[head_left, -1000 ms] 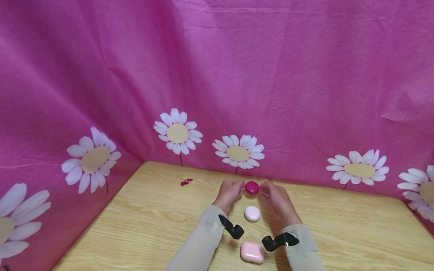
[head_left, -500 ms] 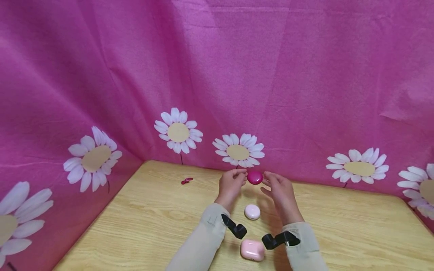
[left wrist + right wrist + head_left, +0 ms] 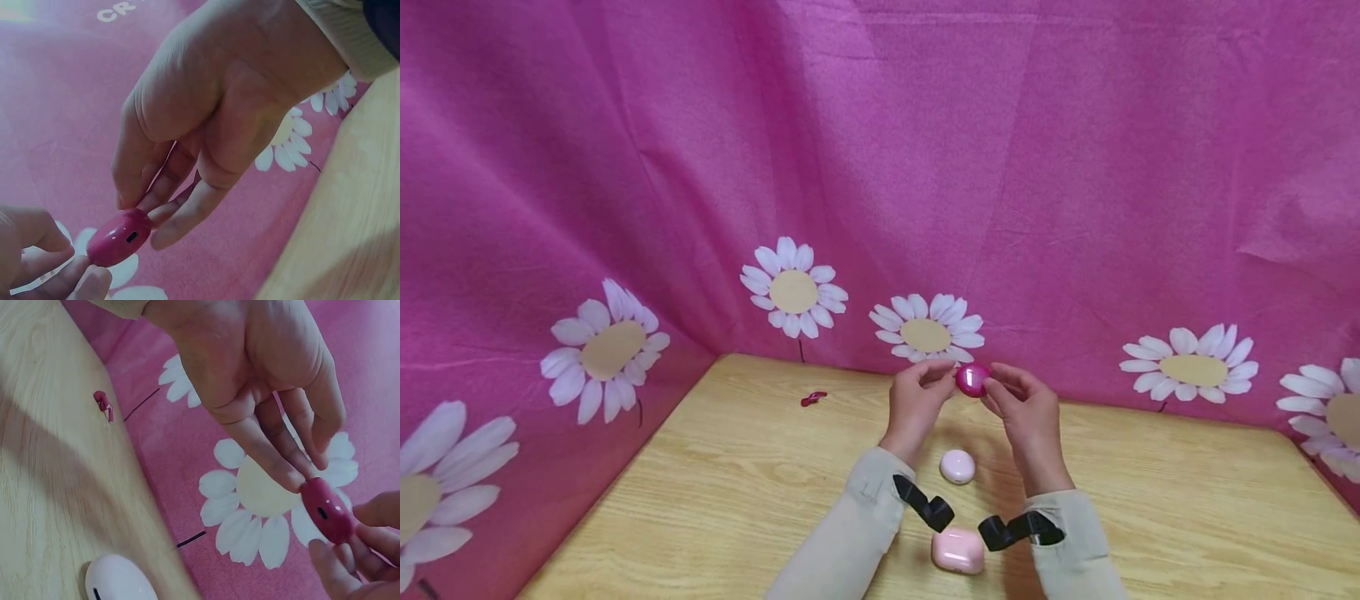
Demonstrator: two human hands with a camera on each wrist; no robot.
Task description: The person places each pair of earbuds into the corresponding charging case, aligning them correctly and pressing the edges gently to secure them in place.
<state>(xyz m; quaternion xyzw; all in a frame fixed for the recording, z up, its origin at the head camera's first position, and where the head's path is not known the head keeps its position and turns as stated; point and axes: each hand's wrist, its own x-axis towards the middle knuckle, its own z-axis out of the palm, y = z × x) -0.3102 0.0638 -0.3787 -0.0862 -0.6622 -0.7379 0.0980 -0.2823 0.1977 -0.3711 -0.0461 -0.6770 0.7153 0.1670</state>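
A glossy magenta earbud case (image 3: 972, 380) is raised above the far part of the table, between both hands. My left hand (image 3: 913, 412) pinches its left side with the fingertips. On the opposite side, my right hand (image 3: 1032, 429) grips it between thumb and fingers. A small dark port slot shows on the rounded edge of the magenta case (image 3: 120, 238) in the left wrist view. Below the hands, a round pale pink earbud case (image 3: 957, 467) lies on the table. Nearer the person sits a rectangular pink earbud case (image 3: 958, 551), between the forearms.
A pair of dark red earbuds (image 3: 813, 398) lies on the wooden table (image 3: 737, 475) at the far left. Magenta cloth (image 3: 1037, 208) printed with white daisies hangs along the table's back and left edges. Black camera mounts (image 3: 1021, 532) stick out from the wrists.
Both hands have lifted the magenta case up off the table and slightly to the right, tilting it. The fingers have closed on its sides. The other cases and the earbuds stay put.
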